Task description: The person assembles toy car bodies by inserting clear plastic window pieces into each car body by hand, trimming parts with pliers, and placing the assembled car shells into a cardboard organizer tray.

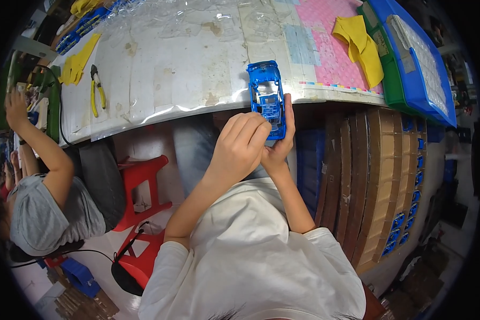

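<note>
A shiny blue toy car body (265,74) is held up at the table's front edge, its window openings showing through. My right hand (279,150) supports it from below and along its right side, one finger stretched up beside it. Over the near left end of the car, my left hand (239,143) is closed with bent fingers pressed to it. Whatever those fingertips pinch inside the car is hidden. Pliers with yellow handles (97,95) lie on the table to the left, apart from both hands.
Yellow gloves (80,61) lie at the left, a yellow cloth (360,48) on pink sheeting (325,26) at the right. Blue and green bins (394,80) stand at the right edge. Stacked trays (376,197) hold blue parts. A co-worker (53,208) sits left, near a red stool (138,186).
</note>
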Motion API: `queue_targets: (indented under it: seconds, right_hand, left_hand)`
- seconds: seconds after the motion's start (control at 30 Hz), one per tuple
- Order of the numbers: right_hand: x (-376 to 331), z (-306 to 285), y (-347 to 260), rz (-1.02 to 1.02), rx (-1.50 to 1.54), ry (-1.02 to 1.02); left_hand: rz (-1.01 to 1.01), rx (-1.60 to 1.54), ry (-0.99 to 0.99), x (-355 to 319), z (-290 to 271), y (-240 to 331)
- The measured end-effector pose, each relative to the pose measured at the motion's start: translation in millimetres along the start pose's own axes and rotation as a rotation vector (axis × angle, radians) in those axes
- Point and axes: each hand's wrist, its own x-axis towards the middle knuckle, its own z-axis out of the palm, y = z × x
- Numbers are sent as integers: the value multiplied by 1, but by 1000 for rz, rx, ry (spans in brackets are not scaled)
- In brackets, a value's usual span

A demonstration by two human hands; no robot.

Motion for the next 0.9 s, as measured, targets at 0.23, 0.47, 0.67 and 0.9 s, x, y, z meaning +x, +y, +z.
queue_targets:
  seconds: [0.23, 0.47, 0.67, 0.9]
  right_hand:
    - [-3, 1, 1, 5, 38, 28]
    - [-7, 3, 6, -40, -2, 60]
    - [-8, 5, 12, -69, 31, 81]
    - [2, 0, -20, -99, 69, 34]
  left_hand:
    - [-34, 34, 21, -1, 8, 0]
    - [-17, 99, -173, 5, 5, -4]
    - [-15, 190, -196, 8, 8, -2]
    - [-678, -537, 210, 12, 0, -13]
